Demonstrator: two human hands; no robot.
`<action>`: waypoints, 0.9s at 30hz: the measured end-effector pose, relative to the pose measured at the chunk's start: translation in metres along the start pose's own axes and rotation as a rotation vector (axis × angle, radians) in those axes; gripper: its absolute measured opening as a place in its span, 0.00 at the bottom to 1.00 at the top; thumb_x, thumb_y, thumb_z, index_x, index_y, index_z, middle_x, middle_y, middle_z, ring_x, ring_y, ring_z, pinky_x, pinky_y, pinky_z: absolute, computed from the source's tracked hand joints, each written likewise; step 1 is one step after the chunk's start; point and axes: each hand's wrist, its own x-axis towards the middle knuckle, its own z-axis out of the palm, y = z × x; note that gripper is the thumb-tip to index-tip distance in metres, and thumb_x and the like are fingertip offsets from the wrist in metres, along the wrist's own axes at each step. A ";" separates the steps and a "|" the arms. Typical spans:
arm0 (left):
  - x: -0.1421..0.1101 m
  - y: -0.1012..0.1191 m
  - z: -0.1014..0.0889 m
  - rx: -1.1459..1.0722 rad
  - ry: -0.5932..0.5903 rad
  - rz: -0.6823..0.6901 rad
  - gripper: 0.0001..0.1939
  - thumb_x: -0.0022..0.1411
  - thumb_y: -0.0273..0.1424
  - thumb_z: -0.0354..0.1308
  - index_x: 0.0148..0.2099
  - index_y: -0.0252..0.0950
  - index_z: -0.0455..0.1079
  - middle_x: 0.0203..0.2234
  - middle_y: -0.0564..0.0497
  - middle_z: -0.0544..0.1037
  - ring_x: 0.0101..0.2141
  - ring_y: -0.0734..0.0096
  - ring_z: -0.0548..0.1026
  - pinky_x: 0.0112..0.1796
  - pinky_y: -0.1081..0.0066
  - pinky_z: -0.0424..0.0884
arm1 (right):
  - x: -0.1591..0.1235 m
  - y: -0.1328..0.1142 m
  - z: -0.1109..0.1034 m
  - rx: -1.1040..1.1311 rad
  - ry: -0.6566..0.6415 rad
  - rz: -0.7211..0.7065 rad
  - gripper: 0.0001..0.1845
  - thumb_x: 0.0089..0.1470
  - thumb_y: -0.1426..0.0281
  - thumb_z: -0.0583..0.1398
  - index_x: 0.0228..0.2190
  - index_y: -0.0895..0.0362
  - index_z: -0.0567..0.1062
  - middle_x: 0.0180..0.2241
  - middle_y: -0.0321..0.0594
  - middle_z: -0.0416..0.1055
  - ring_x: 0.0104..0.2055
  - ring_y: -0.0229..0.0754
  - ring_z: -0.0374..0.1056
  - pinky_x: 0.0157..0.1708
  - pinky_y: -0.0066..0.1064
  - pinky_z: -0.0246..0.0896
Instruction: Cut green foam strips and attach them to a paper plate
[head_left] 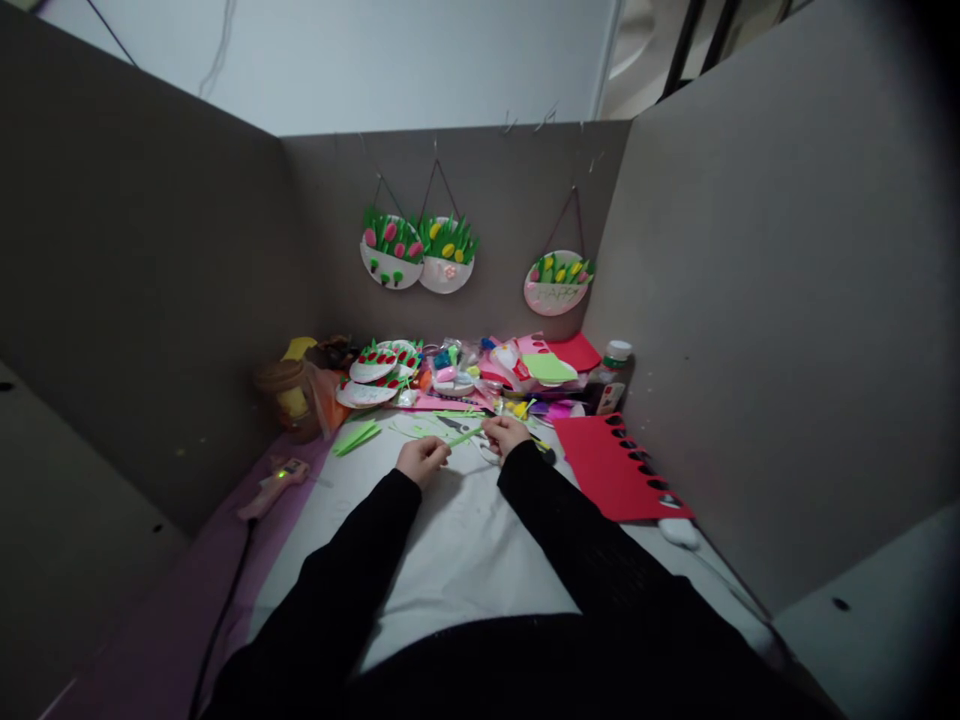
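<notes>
Between my two hands stretches a thin green paper strip (466,437), held above the white table cover. My left hand (424,460) pinches its left end, while the fingers of my right hand (504,436) close on the other end. Scissors (451,424) lie just behind the strip, partly hidden by my right hand. Thin green paper scraps (420,430) are scattered around them. To the left of my left hand rests a small stack of green paper pieces (357,437).
A pink glue gun (276,486) with a black cord lies at left. Red paper with cut-out holes (611,465) lies at right, near a bottle (615,375). Decorated paper plates (367,392) are piled behind; a finished plate (559,284) hangs on the grey partition.
</notes>
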 end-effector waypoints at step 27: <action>0.011 -0.002 -0.012 -0.392 0.478 -0.179 0.15 0.45 0.42 0.60 0.23 0.33 0.68 0.15 0.54 0.70 0.15 0.80 0.63 0.17 0.78 0.58 | -0.020 -0.022 -0.004 -1.396 -0.020 -0.234 0.11 0.46 0.71 0.57 0.35 0.60 0.73 0.41 0.48 0.68 0.45 0.47 0.61 0.43 0.34 0.55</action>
